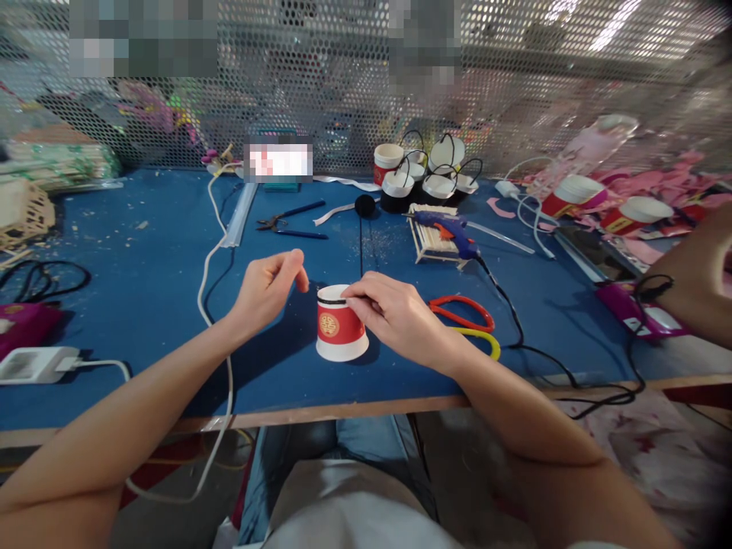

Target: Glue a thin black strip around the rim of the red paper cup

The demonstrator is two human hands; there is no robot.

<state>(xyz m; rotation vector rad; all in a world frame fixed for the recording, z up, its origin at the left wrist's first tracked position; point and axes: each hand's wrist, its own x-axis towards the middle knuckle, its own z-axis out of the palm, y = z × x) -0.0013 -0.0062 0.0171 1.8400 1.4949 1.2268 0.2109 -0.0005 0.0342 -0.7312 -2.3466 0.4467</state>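
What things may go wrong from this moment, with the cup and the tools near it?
The black band at the cup's upper rim may slip if the right hand loosens its pinch. The cup might tip, as the left hand is apart from it. The right forearm could catch the cable of the glue gun.

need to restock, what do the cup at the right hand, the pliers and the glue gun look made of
Cup: probably paper, smooth, with a printed-looking gold emblem on red; plastic is possible. Pliers: dark, dull metal at the jaws; smooth blue handles, likely plastic-coated. Glue gun: likely hard plastic, satin, judging by its moulded-looking blue body and orange trigger.
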